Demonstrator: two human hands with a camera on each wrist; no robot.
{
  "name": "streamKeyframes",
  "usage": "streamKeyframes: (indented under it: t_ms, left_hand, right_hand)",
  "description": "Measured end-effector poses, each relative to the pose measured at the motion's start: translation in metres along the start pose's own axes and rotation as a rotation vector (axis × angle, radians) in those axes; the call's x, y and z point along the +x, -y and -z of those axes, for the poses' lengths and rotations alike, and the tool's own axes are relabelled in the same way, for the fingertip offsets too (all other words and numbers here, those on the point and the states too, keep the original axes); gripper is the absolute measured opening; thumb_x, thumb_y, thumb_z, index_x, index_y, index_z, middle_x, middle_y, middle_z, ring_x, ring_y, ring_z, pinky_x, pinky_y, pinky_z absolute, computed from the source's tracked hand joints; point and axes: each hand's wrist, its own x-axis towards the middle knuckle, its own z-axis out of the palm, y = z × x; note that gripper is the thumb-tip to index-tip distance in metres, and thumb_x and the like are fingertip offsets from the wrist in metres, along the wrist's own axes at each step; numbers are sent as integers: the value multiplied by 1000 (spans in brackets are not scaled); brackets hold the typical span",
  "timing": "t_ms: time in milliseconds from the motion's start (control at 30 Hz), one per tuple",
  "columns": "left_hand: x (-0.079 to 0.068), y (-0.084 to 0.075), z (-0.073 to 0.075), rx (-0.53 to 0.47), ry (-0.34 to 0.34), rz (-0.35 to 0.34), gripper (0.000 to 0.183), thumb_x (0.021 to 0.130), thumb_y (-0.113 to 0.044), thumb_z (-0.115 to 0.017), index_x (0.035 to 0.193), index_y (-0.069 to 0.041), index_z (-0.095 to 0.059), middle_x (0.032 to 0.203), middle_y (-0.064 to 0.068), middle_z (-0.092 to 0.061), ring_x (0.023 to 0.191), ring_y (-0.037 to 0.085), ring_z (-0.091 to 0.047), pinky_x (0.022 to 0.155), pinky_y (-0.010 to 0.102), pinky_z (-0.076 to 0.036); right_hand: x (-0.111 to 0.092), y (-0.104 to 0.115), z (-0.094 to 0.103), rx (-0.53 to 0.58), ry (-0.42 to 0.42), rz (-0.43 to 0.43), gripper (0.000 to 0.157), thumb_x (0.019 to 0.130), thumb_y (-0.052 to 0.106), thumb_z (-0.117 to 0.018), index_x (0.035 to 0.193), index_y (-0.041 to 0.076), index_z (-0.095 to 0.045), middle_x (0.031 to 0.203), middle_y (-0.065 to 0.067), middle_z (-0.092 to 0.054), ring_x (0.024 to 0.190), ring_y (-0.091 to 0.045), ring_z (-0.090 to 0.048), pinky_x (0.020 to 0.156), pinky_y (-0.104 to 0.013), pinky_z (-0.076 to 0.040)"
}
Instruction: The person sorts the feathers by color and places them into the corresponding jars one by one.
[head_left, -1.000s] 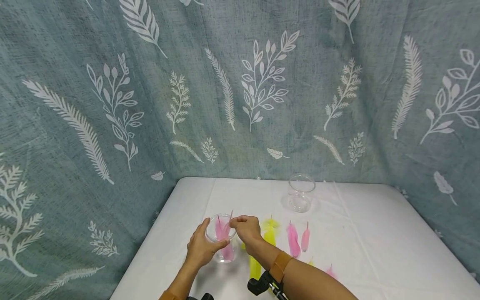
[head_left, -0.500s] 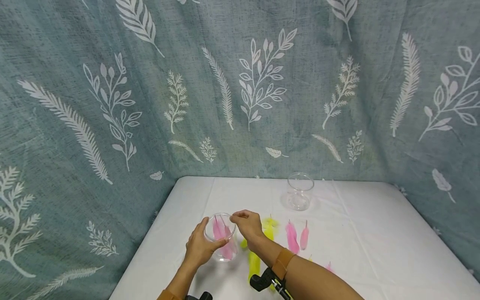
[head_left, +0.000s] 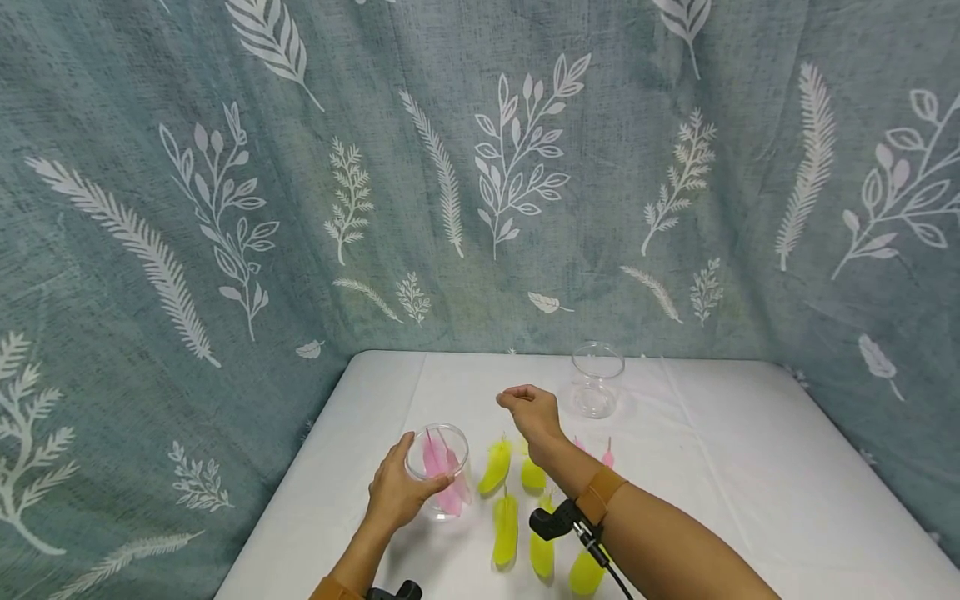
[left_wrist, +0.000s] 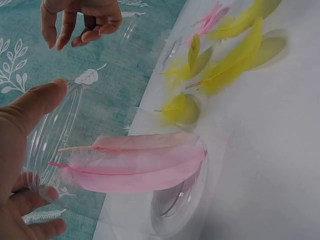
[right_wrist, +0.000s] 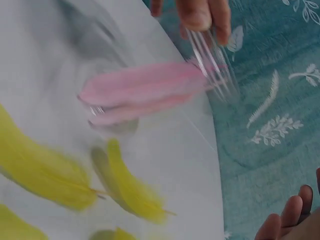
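Observation:
My left hand [head_left: 397,492] grips a transparent plastic jar [left_wrist: 120,112] near its rim, thumb on one side and fingers on the other. Inside the jar, two pink feathers [left_wrist: 135,172] stand with their quills toward the mouth. To the right of the jar and above the table, my right hand [head_left: 534,417] is raised, fingers loosely bent and holding nothing. Several yellow feathers [head_left: 506,529] lie on the table below it. More pink feathers [head_left: 608,454] are partly hidden behind the right forearm.
A second transparent jar [head_left: 595,400] stands toward the back of the table, right of centre. White cloth covers the table [head_left: 750,467]. A blue-green curtain with white leaf prints [head_left: 450,208] hangs behind and along the sides.
My right hand has let go of the pink feather at the jar's mouth and moved right and away, uncovering yellow feathers. My left hand keeps holding the jar.

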Motion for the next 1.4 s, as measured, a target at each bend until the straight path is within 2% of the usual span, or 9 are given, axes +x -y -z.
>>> streamKeyframes:
  t_ms: [333, 500, 667, 1000, 1200, 1400]
  left_hand:
    - [1, 0, 1, 6, -4, -4, 98, 65, -45, -87, 143, -6, -43, 139, 23, -46, 123, 45, -44, 93, 69, -27]
    - [2, 0, 2, 3, -9, -10, 98, 65, -45, -87, 144, -6, -43, 138, 23, -46, 123, 45, -44, 93, 69, -27]
    - [3, 1, 2, -1, -12, -12, 98, 65, -45, -87, 143, -6, -43, 138, 23, -47, 123, 45, -44, 93, 70, -27]
    - [3, 1, 0, 3, -4, -2, 98, 65, -45, -87, 144, -7, -43, 138, 23, -46, 122, 46, -44, 92, 70, -27]
    - [3, 1, 0, 7, 0, -5, 98, 65, -47, -87, 144, -8, -43, 138, 22, -47, 121, 46, -45, 92, 70, -28]
    - [2, 1, -1, 7, 6, 2, 99, 64, -47, -87, 144, -7, -43, 137, 22, -48, 120, 45, -46, 91, 70, -29]
  right_hand:
    - [23, 20, 40, 5, -80, -3, 19, 88, 18, -69, 99, 3, -66, 113, -13, -59, 113, -31, -48, 100, -51, -34]
    - [31, 24, 56, 0, -104, -41, 22, 90, 20, -68, 103, 3, -65, 120, -13, -55, 120, -33, -45, 103, -54, -30]
    - [37, 23, 67, 3, -122, -40, 24, 91, 19, -67, 106, 1, -65, 124, -14, -54, 122, -33, -43, 103, -53, -30]
    - [51, 21, 102, 5, -201, -36, 28, 91, 20, -65, 110, 0, -63, 123, -14, -52, 114, -29, -45, 91, -46, -40]
    - [62, 11, 125, -43, -283, -50, 27, 90, 20, -65, 109, 0, -64, 122, -13, -53, 110, -28, -45, 87, -45, -41]
    - [66, -3, 141, -103, -321, -101, 33, 90, 21, -63, 115, -1, -62, 125, -17, -52, 112, -33, -47, 92, -49, -42]
